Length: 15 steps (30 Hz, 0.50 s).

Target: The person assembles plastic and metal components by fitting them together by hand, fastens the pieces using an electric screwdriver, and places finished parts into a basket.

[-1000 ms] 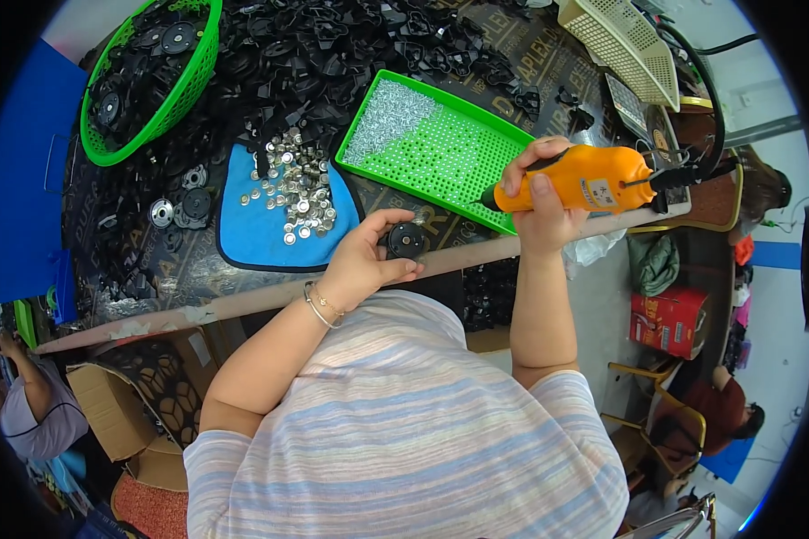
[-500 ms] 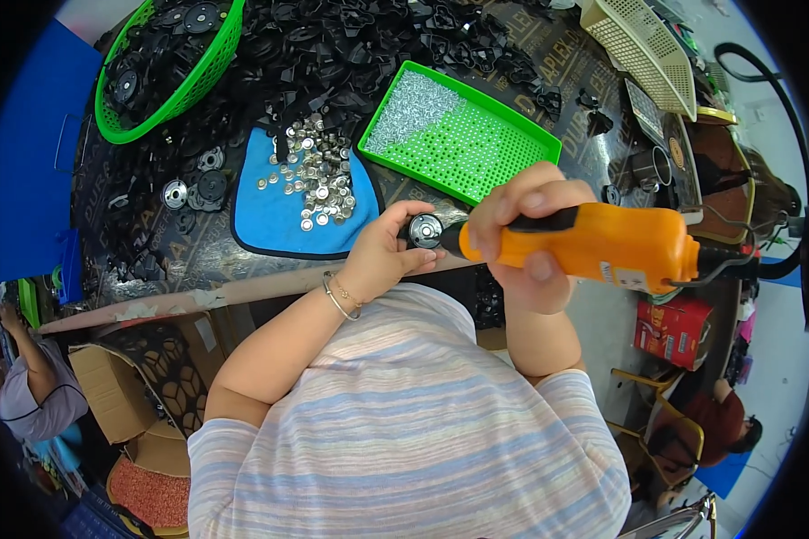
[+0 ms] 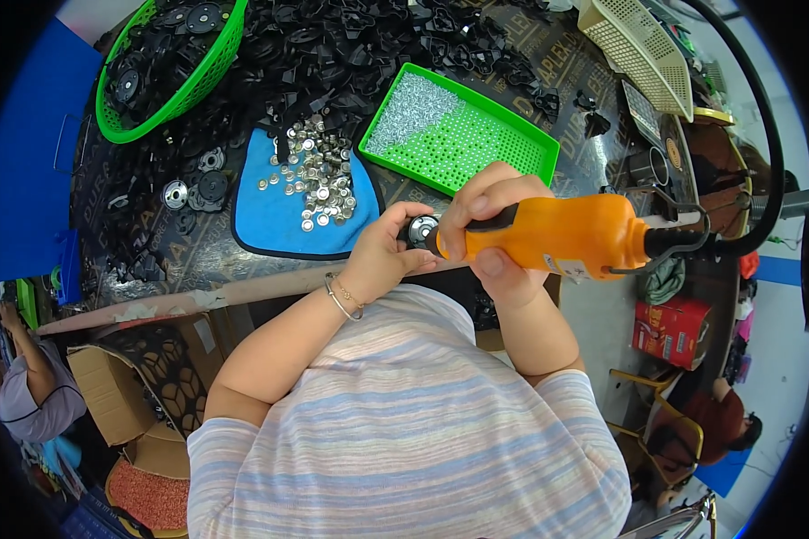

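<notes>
My left hand (image 3: 382,245) is closed round a small round black part with a silver metal disc (image 3: 420,230), held near the table's front edge. An orange electric screwdriver (image 3: 557,235) lies in the grip of my right hand (image 3: 492,229), its black nose pointing left at the disc. The nose overlaps the disc's right side, so its tip is hidden. To the left, a blue cloth (image 3: 265,220) carries many small silver metal pieces (image 3: 328,184). Beyond my right hand lies a green perforated tray (image 3: 503,144) with a heap of small screws (image 3: 413,108) at its left end.
A green basket (image 3: 166,112) of black parts stands at the back left. Loose black plastic parts (image 3: 333,45) cover the far table. A cream basket (image 3: 634,54) and a metal cup (image 3: 649,168) are at the right. A black cable (image 3: 773,171) arcs from the screwdriver. Other people sit at both sides.
My right hand and the screwdriver have moved left, bringing the nose over the disc. The cable has swung with it. My left hand stays nearly still.
</notes>
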Each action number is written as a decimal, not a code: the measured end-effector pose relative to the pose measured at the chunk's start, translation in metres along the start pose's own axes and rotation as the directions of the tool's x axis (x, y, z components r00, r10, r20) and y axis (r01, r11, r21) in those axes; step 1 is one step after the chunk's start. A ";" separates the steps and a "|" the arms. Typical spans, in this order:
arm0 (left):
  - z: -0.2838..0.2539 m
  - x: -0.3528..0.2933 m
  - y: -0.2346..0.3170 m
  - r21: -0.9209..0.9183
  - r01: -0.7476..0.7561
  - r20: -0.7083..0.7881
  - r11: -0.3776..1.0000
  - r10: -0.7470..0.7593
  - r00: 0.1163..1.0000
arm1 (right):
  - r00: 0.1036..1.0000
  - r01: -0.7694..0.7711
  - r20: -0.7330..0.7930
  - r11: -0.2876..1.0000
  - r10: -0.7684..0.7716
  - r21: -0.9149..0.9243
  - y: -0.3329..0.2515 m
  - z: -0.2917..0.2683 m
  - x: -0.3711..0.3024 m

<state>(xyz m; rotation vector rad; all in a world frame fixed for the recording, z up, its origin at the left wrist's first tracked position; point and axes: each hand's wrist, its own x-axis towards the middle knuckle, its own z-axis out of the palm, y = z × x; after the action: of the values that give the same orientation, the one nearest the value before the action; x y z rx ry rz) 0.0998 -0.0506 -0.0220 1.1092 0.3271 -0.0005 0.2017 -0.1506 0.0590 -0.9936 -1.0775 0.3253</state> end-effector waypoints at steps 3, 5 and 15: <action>0.000 -0.002 0.006 -0.049 0.013 0.001 0.999 -0.013 1.000 | 0.999 0.032 0.026 0.999 -0.032 0.004 -0.003 -0.001 0.005; 0.000 -0.002 0.008 -0.075 0.038 -0.004 0.996 -0.039 0.999 | 0.999 0.036 0.034 0.999 -0.037 0.039 -0.005 -0.003 0.005; 0.003 0.000 -0.011 0.153 -0.055 0.005 0.987 0.055 0.998 | 0.998 -0.050 0.045 0.925 0.035 0.376 0.004 -0.009 0.007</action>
<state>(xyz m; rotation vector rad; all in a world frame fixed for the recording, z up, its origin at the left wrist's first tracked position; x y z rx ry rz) 0.0992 -0.0575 -0.0303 1.2704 0.2994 0.0238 0.2136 -0.1486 0.0589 -0.6671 -0.9807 0.5669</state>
